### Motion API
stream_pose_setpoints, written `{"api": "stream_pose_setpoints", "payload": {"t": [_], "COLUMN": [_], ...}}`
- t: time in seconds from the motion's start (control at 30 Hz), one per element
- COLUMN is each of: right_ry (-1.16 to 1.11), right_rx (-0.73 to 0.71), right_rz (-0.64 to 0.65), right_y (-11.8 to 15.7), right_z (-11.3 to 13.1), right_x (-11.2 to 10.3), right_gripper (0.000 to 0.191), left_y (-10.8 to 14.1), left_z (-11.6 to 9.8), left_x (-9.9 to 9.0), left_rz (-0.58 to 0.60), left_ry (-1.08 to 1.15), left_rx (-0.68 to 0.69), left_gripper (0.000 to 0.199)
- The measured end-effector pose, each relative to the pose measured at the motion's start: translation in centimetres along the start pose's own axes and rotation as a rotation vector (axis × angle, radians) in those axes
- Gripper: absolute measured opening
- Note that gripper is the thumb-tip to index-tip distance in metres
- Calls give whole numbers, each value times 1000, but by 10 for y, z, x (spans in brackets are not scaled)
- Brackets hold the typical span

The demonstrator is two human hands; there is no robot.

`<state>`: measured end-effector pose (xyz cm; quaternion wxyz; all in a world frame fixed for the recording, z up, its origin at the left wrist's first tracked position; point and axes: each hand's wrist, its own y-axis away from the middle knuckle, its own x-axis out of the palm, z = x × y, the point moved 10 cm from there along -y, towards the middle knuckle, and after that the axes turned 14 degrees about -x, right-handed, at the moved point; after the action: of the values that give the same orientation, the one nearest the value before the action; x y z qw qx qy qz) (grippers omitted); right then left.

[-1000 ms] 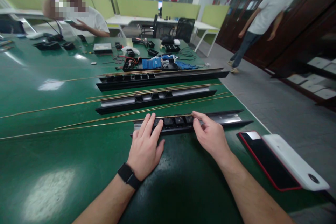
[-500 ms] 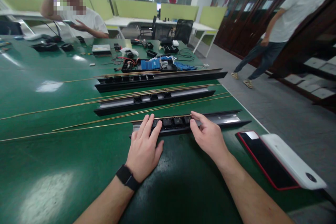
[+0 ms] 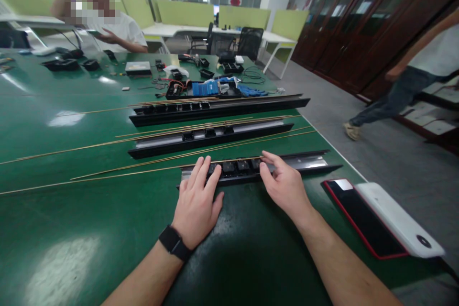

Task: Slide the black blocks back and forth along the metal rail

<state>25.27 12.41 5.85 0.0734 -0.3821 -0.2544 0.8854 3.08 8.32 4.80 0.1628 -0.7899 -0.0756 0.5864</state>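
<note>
My left hand (image 3: 198, 199) lies over the left end of the nearest black channel (image 3: 315, 163), fingers stretched out and resting on it. Beneath those fingertips runs a thin brass-coloured rod (image 3: 143, 170), its left part reaching far across the table. Several small black blocks (image 3: 243, 165) sit in a row in the channel between my hands. At the rod's right end my right hand (image 3: 286, 183) is closed, index fingertip and thumb about the rod beside the rightmost visible block. Its other fingers are partly hidden.
Two more black channels (image 3: 215, 139) with rods and blocks lie beyond. A red-edged phone (image 3: 366, 220) and a white device (image 3: 401, 220) are at right. Further back are a tray of blue packs (image 3: 205, 87) and a seated person (image 3: 118, 33). Another person (image 3: 412, 76) walks at right.
Both my hands stay in almost the same place on the channel. The walking person has moved to the right, and the seated person's head has shifted slightly.
</note>
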Motion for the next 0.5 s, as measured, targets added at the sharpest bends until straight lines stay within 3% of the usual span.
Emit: {"api": "stream_pose_setpoints", "payload": {"t": [0.5], "right_ry": [27], "right_rx": [-22], "right_rz": [13], "right_y": [0], "right_z": [4], "right_x": [0], "right_gripper": [42], "left_y": [0], "left_z": [1], "left_x": [0], "left_rz": [-3], "left_ry": [-3], "left_rx": [-3], "left_gripper": [57]}}
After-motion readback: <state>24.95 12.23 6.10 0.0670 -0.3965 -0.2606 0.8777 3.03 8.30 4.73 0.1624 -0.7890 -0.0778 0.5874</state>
